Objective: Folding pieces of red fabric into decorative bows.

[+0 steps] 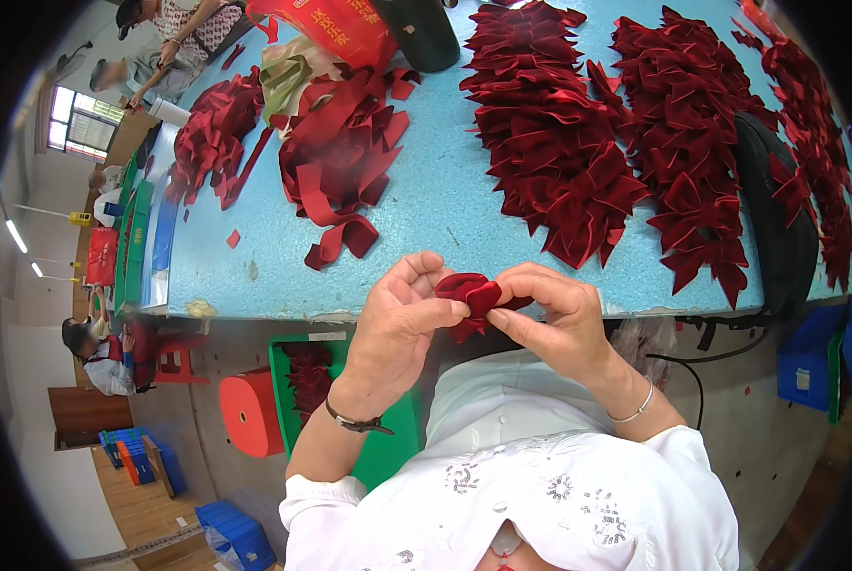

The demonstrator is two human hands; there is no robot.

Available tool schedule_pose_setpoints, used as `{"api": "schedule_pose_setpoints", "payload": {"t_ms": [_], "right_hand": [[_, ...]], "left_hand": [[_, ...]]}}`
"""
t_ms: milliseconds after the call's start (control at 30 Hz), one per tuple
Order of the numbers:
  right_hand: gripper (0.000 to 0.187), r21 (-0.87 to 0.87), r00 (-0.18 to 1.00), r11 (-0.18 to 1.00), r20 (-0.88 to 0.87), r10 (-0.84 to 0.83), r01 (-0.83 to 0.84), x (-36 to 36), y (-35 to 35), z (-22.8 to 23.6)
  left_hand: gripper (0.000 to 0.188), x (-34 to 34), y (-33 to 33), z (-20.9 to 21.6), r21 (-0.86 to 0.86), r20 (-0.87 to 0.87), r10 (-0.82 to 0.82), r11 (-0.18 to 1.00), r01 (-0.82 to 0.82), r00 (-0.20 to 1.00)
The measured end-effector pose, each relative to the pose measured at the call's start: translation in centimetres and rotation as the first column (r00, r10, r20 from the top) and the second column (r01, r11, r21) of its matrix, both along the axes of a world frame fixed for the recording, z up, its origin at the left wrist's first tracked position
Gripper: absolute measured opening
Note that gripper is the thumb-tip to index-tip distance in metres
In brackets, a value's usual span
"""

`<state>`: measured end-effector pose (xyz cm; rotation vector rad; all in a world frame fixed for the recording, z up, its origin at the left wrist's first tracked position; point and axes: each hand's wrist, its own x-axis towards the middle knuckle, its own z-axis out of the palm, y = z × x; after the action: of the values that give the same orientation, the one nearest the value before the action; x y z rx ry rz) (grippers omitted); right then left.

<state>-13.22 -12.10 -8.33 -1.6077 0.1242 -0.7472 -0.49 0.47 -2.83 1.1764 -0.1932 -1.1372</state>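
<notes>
Between my two hands, just off the near edge of the blue table (416, 243), is a dark red velvet bow (470, 294). My left hand (402, 309) pinches its left side with thumb and fingers. On the other side, the thumb and fingertips of my right hand (559, 319) close on the bow's right loop. Part of the bow is covered by my fingers. Beyond my hands, loose red ribbon strips (340, 162) lie at the left. Long piles of similar red bows (549, 143) cover the table's middle and right.
A dark bottle (421, 33) and a red bag (340, 29) stand at the far side. A black bag (778, 209) hangs at the right edge. Below left are a green crate (397, 428) and a red ribbon roll (251, 413). Other people are at the far left.
</notes>
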Motion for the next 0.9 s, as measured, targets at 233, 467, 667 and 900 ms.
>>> {"api": "schedule_pose_setpoints", "payload": {"t_ms": [233, 467, 667, 900], "right_hand": [[0.02, -0.193, 0.995, 0.978, 0.078, -0.066, 0.08, -0.1, 0.1, 0.0], [0.022, -0.368, 0.981, 0.922, 0.186, -0.049, 0.116, 0.3, -0.5, -0.7], [0.02, -0.422, 0.981, 0.9, 0.195, -0.023, 0.105, 0.3, -1.0, -0.4], [0.013, -0.194, 0.997, 0.981, 0.077, 0.027, -0.011, -0.3, -1.0, -0.7]], "left_hand": [[0.046, -0.7, -0.2, 0.3, -0.001, 0.21, 0.031, 1.0, -0.032, 0.977], [0.047, -0.4, 0.0, -0.5, -0.008, 0.185, 0.032, 0.999, -0.031, 0.982], [0.049, -0.5, -0.1, -1.0, 0.004, 0.174, 0.021, 1.0, -0.022, 0.984], [0.046, -1.1, -0.3, 0.2, 0.001, 0.295, -0.056, 0.998, 0.058, 0.954]]}}
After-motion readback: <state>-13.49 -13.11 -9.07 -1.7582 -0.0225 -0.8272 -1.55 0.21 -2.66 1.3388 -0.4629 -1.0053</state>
